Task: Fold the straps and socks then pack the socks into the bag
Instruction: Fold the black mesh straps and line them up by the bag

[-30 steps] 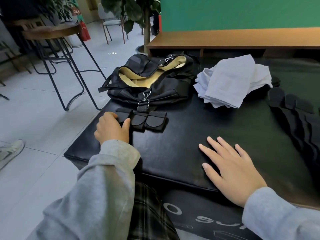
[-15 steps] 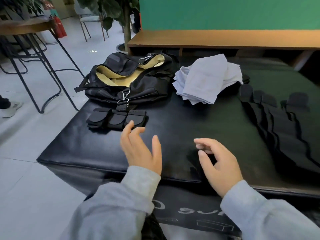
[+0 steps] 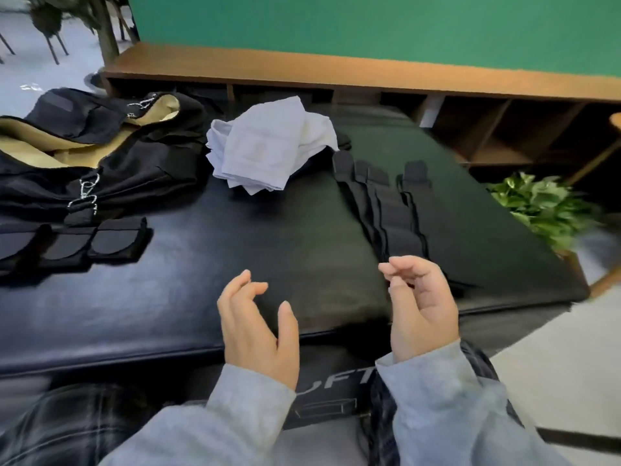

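A black bag (image 3: 134,163) with a tan lining lies open at the far left of the black padded table (image 3: 208,284). Its folded black strap (image 3: 77,242) lies in front of it, clipped on by a metal hook. Several black socks (image 3: 386,210) lie flat side by side at the right. My left hand (image 3: 258,327) hovers above the table's near edge, fingers loosely curled, holding nothing. My right hand (image 3: 420,307) hangs just short of the socks' near ends, fingers relaxed and empty.
A heap of white and pale blue cloth (image 3: 268,149) lies at the middle back, between the bag and the socks. A wooden shelf unit (image 3: 369,75) stands behind the table under a green wall. A leafy plant (image 3: 544,206) sits on the floor at the right.
My left hand has let go of the folded strap and come to the middle. My right hand has lifted off the table and curled. The view has swung right toward the socks.
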Tool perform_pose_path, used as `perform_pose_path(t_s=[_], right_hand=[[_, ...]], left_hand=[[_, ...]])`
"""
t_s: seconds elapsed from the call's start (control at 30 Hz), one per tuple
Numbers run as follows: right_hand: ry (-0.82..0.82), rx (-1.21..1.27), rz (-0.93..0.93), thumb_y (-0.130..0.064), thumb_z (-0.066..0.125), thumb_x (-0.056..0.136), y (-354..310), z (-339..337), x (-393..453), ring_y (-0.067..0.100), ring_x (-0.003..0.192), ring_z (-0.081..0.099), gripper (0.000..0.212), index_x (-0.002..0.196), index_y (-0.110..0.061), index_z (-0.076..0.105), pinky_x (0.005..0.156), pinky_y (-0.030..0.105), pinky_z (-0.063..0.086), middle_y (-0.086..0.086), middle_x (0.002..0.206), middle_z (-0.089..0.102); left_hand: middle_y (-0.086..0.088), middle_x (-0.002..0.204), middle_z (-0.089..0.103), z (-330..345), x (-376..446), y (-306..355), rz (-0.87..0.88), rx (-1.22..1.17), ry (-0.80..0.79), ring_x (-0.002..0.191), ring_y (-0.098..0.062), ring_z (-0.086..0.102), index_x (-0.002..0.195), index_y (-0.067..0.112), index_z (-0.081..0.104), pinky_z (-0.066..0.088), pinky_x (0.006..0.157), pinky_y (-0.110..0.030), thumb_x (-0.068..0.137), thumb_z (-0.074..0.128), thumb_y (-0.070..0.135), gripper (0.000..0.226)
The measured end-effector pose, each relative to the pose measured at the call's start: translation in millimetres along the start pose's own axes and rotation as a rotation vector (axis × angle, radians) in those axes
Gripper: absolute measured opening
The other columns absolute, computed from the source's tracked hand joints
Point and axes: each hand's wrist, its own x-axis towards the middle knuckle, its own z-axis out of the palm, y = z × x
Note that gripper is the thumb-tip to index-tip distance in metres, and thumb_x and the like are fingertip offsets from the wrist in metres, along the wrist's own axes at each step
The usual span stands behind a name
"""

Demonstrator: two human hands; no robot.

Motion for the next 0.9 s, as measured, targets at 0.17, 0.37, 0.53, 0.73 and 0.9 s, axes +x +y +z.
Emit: perform_pose_path(t_s=[0.17,0.37,0.53,0.73,0.9], right_hand=[[-0.105,-0.36,-0.249,-0.021,0.043,0.08,13,-29,4,0.003,0.078,0.052,0.026,0.08,-0.04,0.061,0.071,0.011,0.038,-0.018,0.087,0.06],[-0.089,-0.741,-0.527,-0.018,0.047,0.077,37,-42,18,0.025,0.113,0.045,0.03,0.103,-0.012,0.062,0.106,0.021,0.026,0.007,0.115,0.058],[-0.131,-0.89,-0.324,-0.039,0.045,0.081,54,-38,22,0.025,0.13,0.033,0.046,0.121,-0.021,0.059,0.111,0.042,0.02,0.007,0.132,0.053],[-0.16,-0.982,-0.275,-0.013,0.062,0.083,57,-40,29,0.027,0.113,0.057,0.031,0.114,-0.011,0.062,0.11,0.041,0.016,0.004,0.114,0.064],[-0.152,-1.051,-0.352,-0.007,0.056,0.081,61,-34,29,0.026,0.107,0.061,0.026,0.106,-0.011,0.066,0.109,0.041,0.022,0.004,0.109,0.067]], left_hand=[[0.006,0.126,0.04,-15,-4,-5,0.08,0.069,-0.215,0.111,-0.003,0.045,0.106,0.025,0.044,0.032,0.09,-0.007,0.082,0.041,0.033,0.026],[0.013,0.122,0.042,-18,-3,-7,0.049,0.079,-0.264,0.109,0.001,0.044,0.105,0.027,0.046,0.024,0.091,0.001,0.082,0.04,0.034,0.025],[0.011,0.122,0.042,-19,-4,-5,0.091,0.134,-0.295,0.106,-0.005,0.046,0.105,0.027,0.046,0.019,0.093,0.004,0.082,0.04,0.031,0.024],[0.011,0.12,0.043,-18,-5,-6,0.105,0.157,-0.316,0.102,-0.005,0.046,0.102,0.027,0.046,0.019,0.093,0.003,0.08,0.04,0.03,0.022],[0.008,0.119,0.049,-17,-7,-7,0.117,0.19,-0.322,0.101,-0.005,0.046,0.099,0.029,0.048,0.022,0.093,-0.004,0.08,0.04,0.029,0.021]])
